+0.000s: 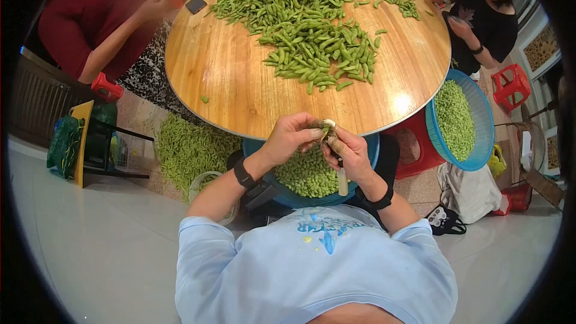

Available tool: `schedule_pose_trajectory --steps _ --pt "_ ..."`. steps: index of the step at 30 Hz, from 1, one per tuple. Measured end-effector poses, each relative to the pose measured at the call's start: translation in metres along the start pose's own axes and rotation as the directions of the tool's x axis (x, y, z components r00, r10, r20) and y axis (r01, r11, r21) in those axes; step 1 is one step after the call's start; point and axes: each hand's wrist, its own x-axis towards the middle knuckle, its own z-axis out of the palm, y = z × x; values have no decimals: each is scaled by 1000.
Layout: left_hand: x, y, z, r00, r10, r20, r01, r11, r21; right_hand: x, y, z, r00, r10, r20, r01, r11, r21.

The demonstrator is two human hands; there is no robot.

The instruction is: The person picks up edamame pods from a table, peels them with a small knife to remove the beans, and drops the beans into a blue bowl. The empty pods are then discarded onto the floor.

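Observation:
Above a blue basin [373, 155] of shelled green beans [307, 175], my two hands meet near the table's front edge. My left hand [293, 138] is closed, pinching a soybean pod [328, 125] that is mostly covered by fingers. My right hand [353, 155] is closed around what looks like a small knife [342, 181], its pale end pointing down over the beans. The fingertips of both hands touch at the pod. A large heap of green pods [324, 42] covers the middle and back of the round wooden table [228, 90].
A blue basket [487, 126] of shelled beans stands at the right by a red stool [414, 144]. Many empty-looking hulls [189, 150] lie on the floor at left, near a pale bucket [201, 185]. People sit at left and right. A phone [195, 5] lies on the table.

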Motion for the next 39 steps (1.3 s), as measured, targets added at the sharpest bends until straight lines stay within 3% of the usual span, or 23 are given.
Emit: schedule_pose_trajectory --steps 2,3,4,5,6,8,9,10,11,12,13,15,19,21,22,24,26,30,31,33,37,39 --pt "2 -2 -5 967 -220 125 248 923 -295 -1 -1 -1 1000 -2 2 2 1000 -9" --pt "3 -4 -8 967 -221 125 249 923 -294 -1 -3 1 998 60 16 -61 990 131" --pt "4 -6 -11 941 -245 232 324 845 -424 -2 -5 2 992 120 40 -126 955 267" --pt "4 -7 -13 908 -249 338 403 744 -534 -3 -6 2 992 120 41 -127 955 269" --pt "3 -7 -12 907 -250 338 403 744 -533 -4 -8 1 985 165 54 -174 910 376" --pt "3 -7 -6 927 -317 201 372 845 -385 -5 -8 -2 976 209 69 -216 853 476" --pt "3 -10 -3 926 -318 202 374 843 -386 -5 -5 -4 966 255 37 -235 812 534" --pt "3 -13 -1 991 -94 95 97 995 -35 -4 -4 -5 953 302 9 -249 767 592" --pt "3 -15 0 983 165 81 -182 923 340 -4 -5 -4 953 303 10 -250 767 591" --pt "-1 5 3 944 294 148 -317 686 655 -4 -10 0 952 306 13 -252 757 603" --pt "-3 6 3 945 293 145 -314 686 656 -3 -12 4 951 309 14 -252 747 615" --pt "-4 8 3 760 546 353 -535 216 817 -2 -11 6 948 318 16 -256 730 634" --pt "-9 13 12 773 552 314 -482 190 855 -2 -8 11 946 325 2 -244 706 665" --pt "-8 9 14 824 543 161 -485 530 695 -2 -3 12 950 312 -21 -225 730 645" --pt "-7 7 15 824 543 161 -486 531 694 -3 -2 12 953 301 -45 -208 754 623" --pt "-7 5 16 750 614 245 -509 301 806 -2 -4 19 957 275 -93 -177 805 566" --pt "-5 3 11 713 638 290 -544 242 803 -3 -7 25 961 241 -136 -142 850 508" --pt "-2 15 8 614 670 417 -600 53 798 -6 -12 23 965 261 -29 -175 721 670" --pt "-4 20 9 614 671 416 -600 54 798 -6 -14 20 962 274 22 -208 672 710" --pt "-9 27 6 642 579 503 -571 -77 817 -6 -19 21 955 297 5 -217 685 695" --pt "-17 18 7 685 548 480 -502 -122 856 -5 -12 25 931 362 -40 -243 700 672" --pt "-19 17 6 760 514 398 -488 47 871 -6 -6 23 929 368 -37 -246 690 680"
